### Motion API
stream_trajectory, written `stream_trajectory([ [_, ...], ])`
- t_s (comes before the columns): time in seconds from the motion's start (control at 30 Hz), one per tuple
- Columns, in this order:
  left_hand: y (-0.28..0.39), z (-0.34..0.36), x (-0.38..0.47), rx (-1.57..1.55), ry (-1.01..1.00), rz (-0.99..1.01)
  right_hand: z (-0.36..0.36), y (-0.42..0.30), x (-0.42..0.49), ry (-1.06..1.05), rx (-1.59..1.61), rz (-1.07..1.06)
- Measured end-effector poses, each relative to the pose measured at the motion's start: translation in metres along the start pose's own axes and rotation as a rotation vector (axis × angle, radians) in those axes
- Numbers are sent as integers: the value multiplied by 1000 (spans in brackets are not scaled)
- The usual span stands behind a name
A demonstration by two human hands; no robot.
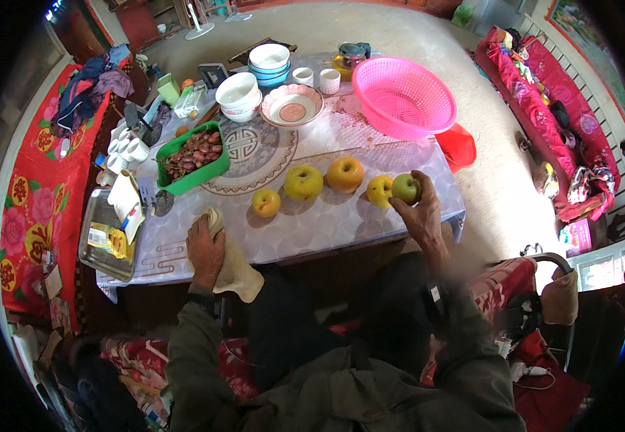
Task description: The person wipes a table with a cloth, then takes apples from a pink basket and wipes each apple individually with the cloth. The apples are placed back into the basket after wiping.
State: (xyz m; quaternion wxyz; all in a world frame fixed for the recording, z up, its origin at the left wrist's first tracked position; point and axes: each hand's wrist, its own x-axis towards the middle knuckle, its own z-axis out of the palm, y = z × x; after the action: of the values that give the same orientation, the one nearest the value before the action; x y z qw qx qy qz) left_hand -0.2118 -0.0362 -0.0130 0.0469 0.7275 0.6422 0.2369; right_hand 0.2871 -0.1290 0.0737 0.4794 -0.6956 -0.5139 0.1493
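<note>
My right hand [425,211] has its thumb and fingers around a small green apple [405,189] near the table's right front edge. Against that apple's left side is a yellow apple [379,191]. Farther left, an orange-yellow apple [345,175], a large yellow apple [303,183] and a smaller yellow-orange apple [266,203] form a loose row on the patterned tablecloth [312,232]. My left hand [205,251] lies on a cream cloth [237,270] at the front edge; part of the cloth shows above the fingers and part hangs over the edge.
A green plastic basket [196,185] of grapes stands behind my left hand. A metal tray [87,227] and white cups [137,149] are at the left. Stacked bowls [237,92], a scalloped dish [292,106], a glass pot [351,56] and a pink colander [404,97] stand farther back.
</note>
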Motion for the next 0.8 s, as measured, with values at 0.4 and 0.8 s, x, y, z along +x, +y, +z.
stream_trajectory([
  [0.4, 4, 3, -2, 18, 72, -1, 10, 129, 73, -31, -37, 160],
  [0.8, 1, 6, -1, 20, 74, 16, 15, 139, 84, -64, -118, 45],
])
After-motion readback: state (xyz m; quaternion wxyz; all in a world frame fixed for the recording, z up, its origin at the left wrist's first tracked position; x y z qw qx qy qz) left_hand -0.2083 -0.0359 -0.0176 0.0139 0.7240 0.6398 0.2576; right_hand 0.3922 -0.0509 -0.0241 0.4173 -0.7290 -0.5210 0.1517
